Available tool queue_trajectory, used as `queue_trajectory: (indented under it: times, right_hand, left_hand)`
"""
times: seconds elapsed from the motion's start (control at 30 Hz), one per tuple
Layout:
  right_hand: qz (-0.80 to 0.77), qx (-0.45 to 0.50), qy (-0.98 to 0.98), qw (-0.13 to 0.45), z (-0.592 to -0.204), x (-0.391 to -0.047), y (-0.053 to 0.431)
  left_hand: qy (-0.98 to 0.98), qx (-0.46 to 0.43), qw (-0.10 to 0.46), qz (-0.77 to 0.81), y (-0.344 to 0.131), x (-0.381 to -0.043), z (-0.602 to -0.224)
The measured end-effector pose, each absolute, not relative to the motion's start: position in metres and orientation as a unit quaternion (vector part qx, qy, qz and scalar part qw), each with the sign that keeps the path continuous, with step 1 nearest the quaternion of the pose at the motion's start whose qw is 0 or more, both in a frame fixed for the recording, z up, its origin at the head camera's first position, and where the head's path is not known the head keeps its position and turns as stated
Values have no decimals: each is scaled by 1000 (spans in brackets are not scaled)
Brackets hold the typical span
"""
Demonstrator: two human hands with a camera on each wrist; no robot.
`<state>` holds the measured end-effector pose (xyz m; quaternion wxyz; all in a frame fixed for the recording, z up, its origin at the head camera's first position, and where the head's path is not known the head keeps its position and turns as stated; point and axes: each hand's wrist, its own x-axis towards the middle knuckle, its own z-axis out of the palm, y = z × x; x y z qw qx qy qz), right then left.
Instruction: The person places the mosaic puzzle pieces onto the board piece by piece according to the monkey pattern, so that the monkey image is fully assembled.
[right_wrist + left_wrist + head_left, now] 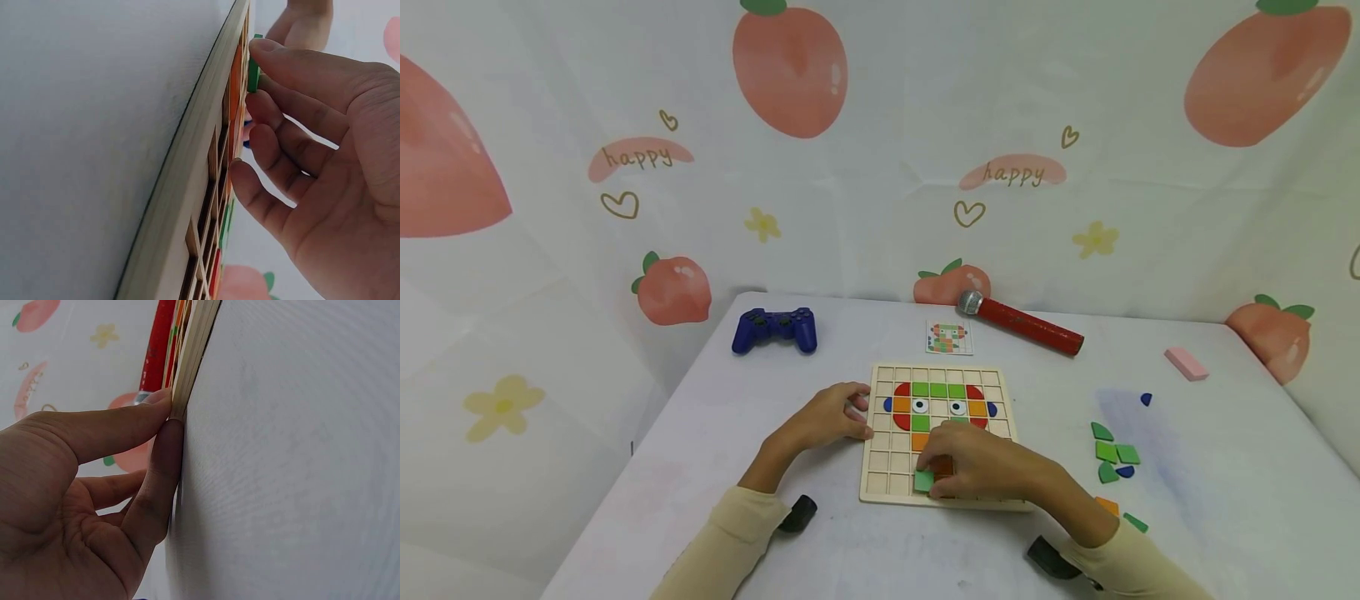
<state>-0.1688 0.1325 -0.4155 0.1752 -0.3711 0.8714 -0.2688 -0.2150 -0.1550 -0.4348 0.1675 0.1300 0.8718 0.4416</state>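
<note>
A wooden grid board (880, 483) lies on the table, with colored tiles forming a face in its cells. My left hand (827, 417) holds the board's left edge; in the left wrist view its thumb (125, 428) and a finger meet at that edge. Over the lower part of the board, my right hand (977, 460) pinches a green square tile (923, 481) between thumb and fingers. In the right wrist view this green tile (254, 65) stands tilted just above the grid. The right hand hides some lower cells.
Behind the board lies a pattern card (949, 337), with a red microphone (1030, 325) to its right. A blue game controller (774, 330) sits at the back left. Loose green tiles (1106, 451), blue and orange pieces lie at right, a pink block (1186, 364) farther back.
</note>
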Motion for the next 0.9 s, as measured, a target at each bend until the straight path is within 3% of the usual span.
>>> queue_trajectory:
  times: [0.9]
  right_hand:
    - [-269, -361, 870, 203, -415, -166, 131]
  left_hand:
    - [871, 127, 171, 442, -154, -215, -435]
